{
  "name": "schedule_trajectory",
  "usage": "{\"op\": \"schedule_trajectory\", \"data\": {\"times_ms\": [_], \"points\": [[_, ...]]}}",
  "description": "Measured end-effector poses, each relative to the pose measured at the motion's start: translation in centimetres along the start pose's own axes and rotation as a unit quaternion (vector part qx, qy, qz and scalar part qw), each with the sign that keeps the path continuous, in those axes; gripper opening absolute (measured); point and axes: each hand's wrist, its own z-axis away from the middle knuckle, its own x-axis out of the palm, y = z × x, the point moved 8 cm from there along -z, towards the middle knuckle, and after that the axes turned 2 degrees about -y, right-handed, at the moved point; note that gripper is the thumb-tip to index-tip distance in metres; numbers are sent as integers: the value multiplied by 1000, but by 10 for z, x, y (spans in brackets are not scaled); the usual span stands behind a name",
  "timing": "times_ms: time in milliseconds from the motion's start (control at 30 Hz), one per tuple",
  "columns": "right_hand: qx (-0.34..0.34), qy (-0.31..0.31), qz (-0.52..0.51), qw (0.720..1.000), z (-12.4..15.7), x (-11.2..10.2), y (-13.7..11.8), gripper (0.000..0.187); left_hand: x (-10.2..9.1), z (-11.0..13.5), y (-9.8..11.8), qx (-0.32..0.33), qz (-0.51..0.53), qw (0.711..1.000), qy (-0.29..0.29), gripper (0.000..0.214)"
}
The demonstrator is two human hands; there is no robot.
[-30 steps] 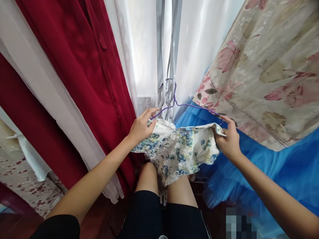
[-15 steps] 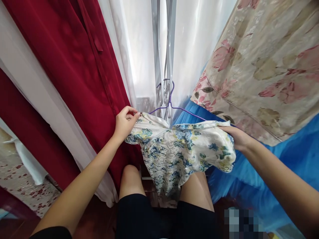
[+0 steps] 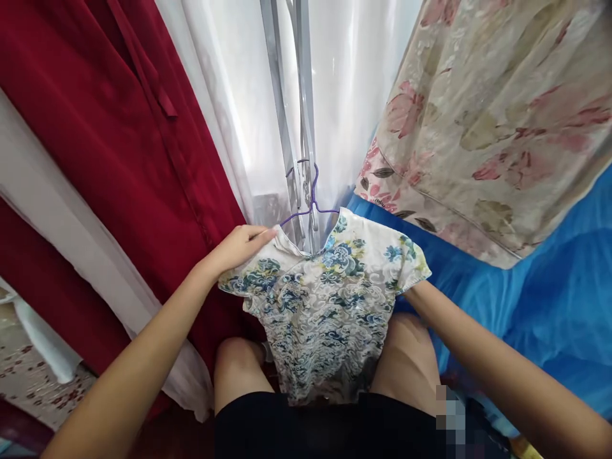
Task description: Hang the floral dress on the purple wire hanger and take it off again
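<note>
A white short-sleeved top with a blue, green and yellow floral print hangs from a purple wire hanger, its neckline around the hanger's neck. My left hand is closed on the top's left shoulder, with the thumb near the collar edge. On the other side, my right wrist goes in under the right sleeve. The cloth hides my right hand and its fingers. The top's lower part hangs between my knees.
Grey straps run down to the hanger's hook in front of white cloth. Dark red cloth hangs at left. A beige garment with pink flowers and blue tulle hang at right.
The right shoulder of the top has been drawn up over the hanger's right arm, and the top now hangs fuller. My right hand has gone from the neckline edge to beneath the sleeve.
</note>
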Motion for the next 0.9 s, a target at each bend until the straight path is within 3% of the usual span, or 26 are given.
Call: {"op": "schedule_trajectory", "data": {"times_ms": [133,200,233,300,367,433,500,667,767,900], "points": [[21,-34,-5,999,-1,-14,-31,33,21,6,-25,-94,60,982,-155,62],[33,-66,11,997,3,-15,-47,36,25,2,-25,-95,61,980,-163,61],[40,-80,30,996,7,-13,-53,37,21,-3,-21,-73,52,988,-129,56],[43,-93,83,991,15,-7,-62,37,6,-12,-9,-18,34,999,-4,44],[19,-81,126,989,21,1,-69,35,-13,-13,1,13,35,991,127,41],[-20,-48,138,989,25,9,-77,36,-28,-11,10,24,35,978,207,39],[-53,-10,138,989,26,15,-83,37,-40,-12,25,43,10,973,226,30],[-93,43,148,984,48,18,-79,37,-50,-27,68,97,-174,962,186,18],[-89,-25,176,980,92,28,-57,31,-31,-28,81,156,-287,927,183,25],[-55,-165,271,947,157,49,-21,38,-2,-14,68,192,-326,897,231,26]]}}
